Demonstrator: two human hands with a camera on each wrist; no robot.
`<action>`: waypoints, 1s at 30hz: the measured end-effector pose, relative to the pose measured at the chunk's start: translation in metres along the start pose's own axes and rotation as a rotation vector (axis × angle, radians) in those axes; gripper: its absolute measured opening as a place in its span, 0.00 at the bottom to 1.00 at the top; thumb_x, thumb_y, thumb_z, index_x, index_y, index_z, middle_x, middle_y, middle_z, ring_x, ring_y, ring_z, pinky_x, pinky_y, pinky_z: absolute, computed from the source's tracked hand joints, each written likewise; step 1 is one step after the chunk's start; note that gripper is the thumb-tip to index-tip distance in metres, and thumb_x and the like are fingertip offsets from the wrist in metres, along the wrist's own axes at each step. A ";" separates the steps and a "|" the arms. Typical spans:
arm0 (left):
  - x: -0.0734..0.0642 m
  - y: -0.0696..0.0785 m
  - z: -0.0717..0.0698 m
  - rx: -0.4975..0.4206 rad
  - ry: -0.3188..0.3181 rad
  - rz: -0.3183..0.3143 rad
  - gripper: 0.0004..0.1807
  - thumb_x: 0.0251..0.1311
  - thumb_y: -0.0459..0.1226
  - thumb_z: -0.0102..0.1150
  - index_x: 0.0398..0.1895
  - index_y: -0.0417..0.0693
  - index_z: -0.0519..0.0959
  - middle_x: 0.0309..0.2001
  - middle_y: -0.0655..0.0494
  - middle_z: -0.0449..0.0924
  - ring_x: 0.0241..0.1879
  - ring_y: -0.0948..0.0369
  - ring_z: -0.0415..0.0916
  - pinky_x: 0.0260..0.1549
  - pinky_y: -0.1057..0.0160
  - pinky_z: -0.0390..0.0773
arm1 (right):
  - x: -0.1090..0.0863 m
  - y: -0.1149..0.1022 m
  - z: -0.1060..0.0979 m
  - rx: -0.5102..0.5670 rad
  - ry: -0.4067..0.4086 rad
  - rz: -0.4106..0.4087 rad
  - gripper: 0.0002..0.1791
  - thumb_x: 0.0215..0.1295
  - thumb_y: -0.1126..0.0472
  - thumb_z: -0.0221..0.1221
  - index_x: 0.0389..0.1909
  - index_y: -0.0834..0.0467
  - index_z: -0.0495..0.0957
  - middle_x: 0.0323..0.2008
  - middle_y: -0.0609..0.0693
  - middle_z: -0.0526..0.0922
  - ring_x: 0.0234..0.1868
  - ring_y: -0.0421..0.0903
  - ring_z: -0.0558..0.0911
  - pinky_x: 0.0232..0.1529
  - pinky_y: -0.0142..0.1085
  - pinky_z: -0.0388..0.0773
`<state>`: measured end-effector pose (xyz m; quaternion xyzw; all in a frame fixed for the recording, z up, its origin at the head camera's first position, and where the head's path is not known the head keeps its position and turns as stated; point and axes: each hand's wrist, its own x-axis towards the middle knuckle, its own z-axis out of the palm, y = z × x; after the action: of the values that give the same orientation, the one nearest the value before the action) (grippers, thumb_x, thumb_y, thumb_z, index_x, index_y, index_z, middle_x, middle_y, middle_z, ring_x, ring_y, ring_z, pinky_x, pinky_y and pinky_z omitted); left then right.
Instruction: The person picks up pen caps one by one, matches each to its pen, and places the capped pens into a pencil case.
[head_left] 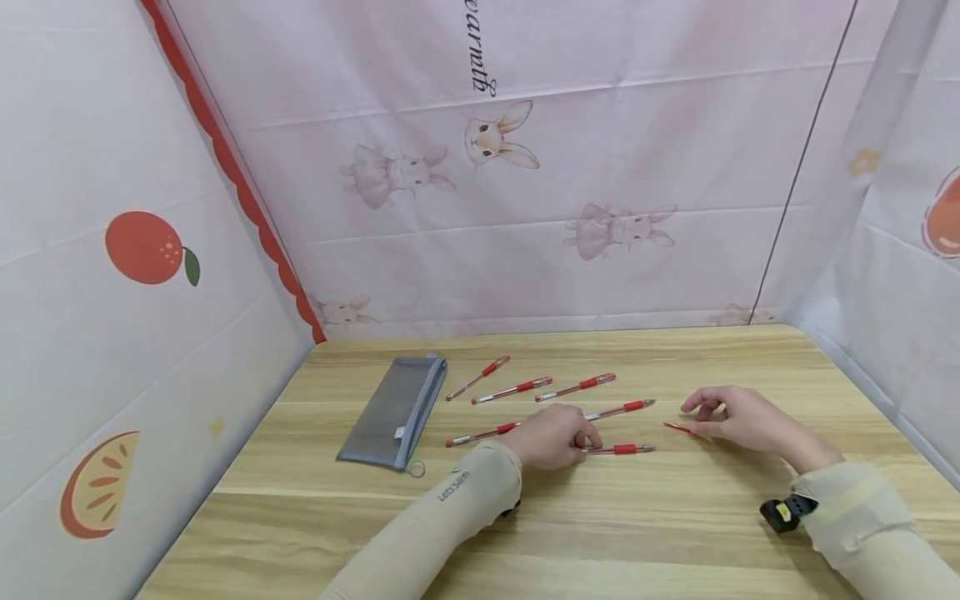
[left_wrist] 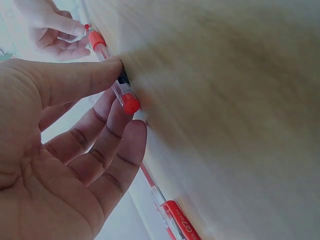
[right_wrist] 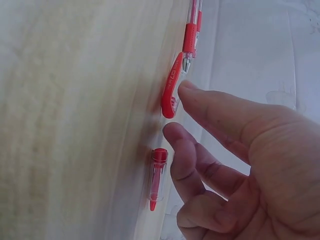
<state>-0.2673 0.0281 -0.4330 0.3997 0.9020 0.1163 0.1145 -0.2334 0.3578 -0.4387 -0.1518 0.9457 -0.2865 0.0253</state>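
1. Pinching a red pen (head_left: 625, 449) between thumb and fingers, the left hand (head_left: 551, 439) grips its rear end, the silver tip pointing right.
2. Right of that grip, the right hand (head_left: 738, 421) grasps nothing, thumb and forefinger parted beside a red cap (right_wrist: 171, 90); a second cap (right_wrist: 157, 175) lies near its fingers.
3. Just beyond the left-hand grip lies a bare-tipped pen (head_left: 633, 406).
4. Farther left, a grey mesh pouch (head_left: 371, 421) rests on the wooden table (head_left: 600, 533).
5. Beyond the grip lie three more pens (head_left: 534, 384), before a rabbit-print backdrop (head_left: 540, 287).
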 end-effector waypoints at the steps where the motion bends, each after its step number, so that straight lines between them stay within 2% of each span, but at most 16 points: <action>1: 0.001 0.000 0.000 0.002 0.001 0.001 0.13 0.70 0.34 0.70 0.52 0.60 0.91 0.36 0.66 0.77 0.37 0.68 0.71 0.40 0.73 0.73 | 0.000 0.000 0.000 -0.002 0.000 -0.002 0.13 0.68 0.60 0.72 0.50 0.59 0.86 0.38 0.46 0.87 0.38 0.40 0.82 0.36 0.32 0.77; 11: 0.005 0.001 0.001 0.003 -0.008 -0.003 0.14 0.69 0.33 0.71 0.52 0.60 0.92 0.36 0.67 0.79 0.37 0.68 0.71 0.40 0.73 0.73 | 0.002 -0.001 0.002 -0.022 0.005 -0.003 0.12 0.66 0.58 0.73 0.47 0.58 0.87 0.34 0.44 0.85 0.33 0.39 0.78 0.35 0.32 0.74; 17: 0.002 -0.002 0.001 -0.003 -0.001 0.004 0.13 0.69 0.32 0.70 0.51 0.58 0.92 0.36 0.65 0.83 0.35 0.68 0.72 0.39 0.74 0.74 | 0.007 -0.003 0.008 -0.028 0.005 -0.013 0.08 0.66 0.59 0.73 0.44 0.54 0.88 0.33 0.42 0.84 0.34 0.39 0.77 0.36 0.32 0.73; 26: 0.002 0.000 -0.001 -0.016 0.008 0.022 0.13 0.68 0.31 0.70 0.49 0.58 0.92 0.33 0.67 0.79 0.34 0.68 0.71 0.37 0.74 0.73 | 0.006 -0.004 0.007 -0.046 0.018 -0.002 0.05 0.65 0.61 0.73 0.40 0.54 0.88 0.32 0.42 0.84 0.34 0.38 0.76 0.37 0.33 0.72; 30: 0.002 0.000 -0.001 -0.027 0.008 0.027 0.14 0.68 0.29 0.69 0.49 0.57 0.93 0.33 0.66 0.80 0.34 0.68 0.71 0.36 0.74 0.73 | 0.005 -0.003 0.007 -0.045 0.015 0.003 0.05 0.65 0.62 0.73 0.40 0.54 0.88 0.32 0.43 0.84 0.34 0.38 0.76 0.37 0.33 0.72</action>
<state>-0.2688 0.0296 -0.4324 0.4100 0.8952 0.1317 0.1149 -0.2364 0.3497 -0.4426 -0.1486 0.9523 -0.2660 0.0153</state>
